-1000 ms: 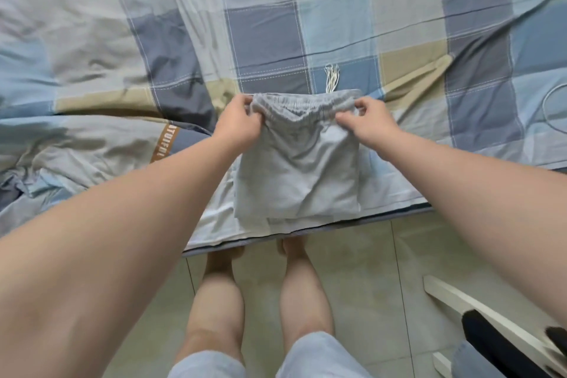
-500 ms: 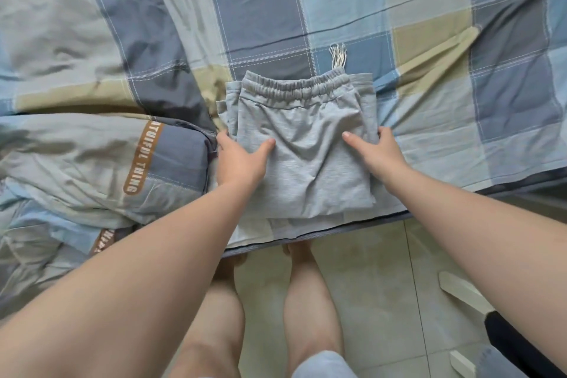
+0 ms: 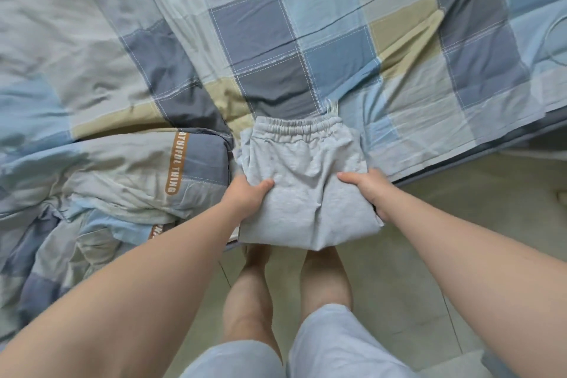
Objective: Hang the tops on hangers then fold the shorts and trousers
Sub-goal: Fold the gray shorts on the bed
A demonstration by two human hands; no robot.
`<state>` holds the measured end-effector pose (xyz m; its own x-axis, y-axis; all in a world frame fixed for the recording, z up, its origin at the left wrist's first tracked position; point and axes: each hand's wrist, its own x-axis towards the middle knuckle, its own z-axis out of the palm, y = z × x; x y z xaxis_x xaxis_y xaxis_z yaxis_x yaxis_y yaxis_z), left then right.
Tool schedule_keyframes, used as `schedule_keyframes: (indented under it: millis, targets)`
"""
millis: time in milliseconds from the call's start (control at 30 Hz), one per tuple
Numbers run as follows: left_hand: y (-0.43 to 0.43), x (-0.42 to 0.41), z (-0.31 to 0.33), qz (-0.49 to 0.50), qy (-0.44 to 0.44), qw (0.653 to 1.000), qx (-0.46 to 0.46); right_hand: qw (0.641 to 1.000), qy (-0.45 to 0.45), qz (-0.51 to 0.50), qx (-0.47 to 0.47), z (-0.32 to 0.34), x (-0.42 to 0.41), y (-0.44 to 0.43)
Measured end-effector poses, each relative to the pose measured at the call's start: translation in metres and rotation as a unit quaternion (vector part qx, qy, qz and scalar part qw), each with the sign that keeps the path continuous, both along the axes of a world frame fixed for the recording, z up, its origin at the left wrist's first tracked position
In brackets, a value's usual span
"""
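Folded grey shorts (image 3: pixel 306 193) gripped in both hands at the edge of a bed (image 3: pixel 306 24).

I see soft, marled grey jersey folded into a thick rectangle, with the gathered elastic waistband on the far side and the near end hanging past the bed's edge over the tiled floor (image 3: pixel 460 224). The left hand (image 3: pixel 247 198) and right hand (image 3: pixel 369 190) each clasp one side, thumbs on top, fingers tucked beneath. The creased cotton sheet is checked blue, grey and tan. A rumpled quilt (image 3: pixel 122 169) lies just left.

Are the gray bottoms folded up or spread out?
Folded. The gray bottoms make a small layered bundle with the waistband at the far edge, and the left hand and right hand grip its sides.
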<state>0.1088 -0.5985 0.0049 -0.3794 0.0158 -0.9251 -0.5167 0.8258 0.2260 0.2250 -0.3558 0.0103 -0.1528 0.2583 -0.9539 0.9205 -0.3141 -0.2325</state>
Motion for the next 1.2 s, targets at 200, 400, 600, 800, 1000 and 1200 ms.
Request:
schedule_keyframes:
  millis: [200, 400, 600, 800, 1000, 1200]
  targets:
    - [-0.032, 0.000, 0.088, -0.158, -0.068, 0.983, -0.057, 0.996, -0.064, -0.046, -0.048, 0.089, 0.042, -0.040]
    - [-0.053, 0.011, 0.182, -0.206, -0.046, 0.977, 0.016, 0.990, -0.035, -0.136, -0.005, 0.211, 0.093, -0.087]
    - [-0.038, 0.038, 0.263, -0.259, 0.095, 0.950, 0.145, 0.950, 0.076, -0.290, 0.089, 0.312, 0.153, -0.110]
    - [0.028, 0.077, 0.336, -0.346, 0.128, 0.887, 0.276, 0.885, 0.145, -0.387, 0.215, 0.392, 0.232, -0.118]
    - [0.095, 0.153, 0.393, -0.401, 0.114, 0.815, 0.402, 0.791, 0.172, -0.485, 0.331, 0.453, 0.321, -0.128]
    - [0.148, 0.256, 0.434, -0.447, 0.082, 0.750, 0.481, 0.712, 0.185, -0.553, 0.392, 0.490, 0.427, -0.138]
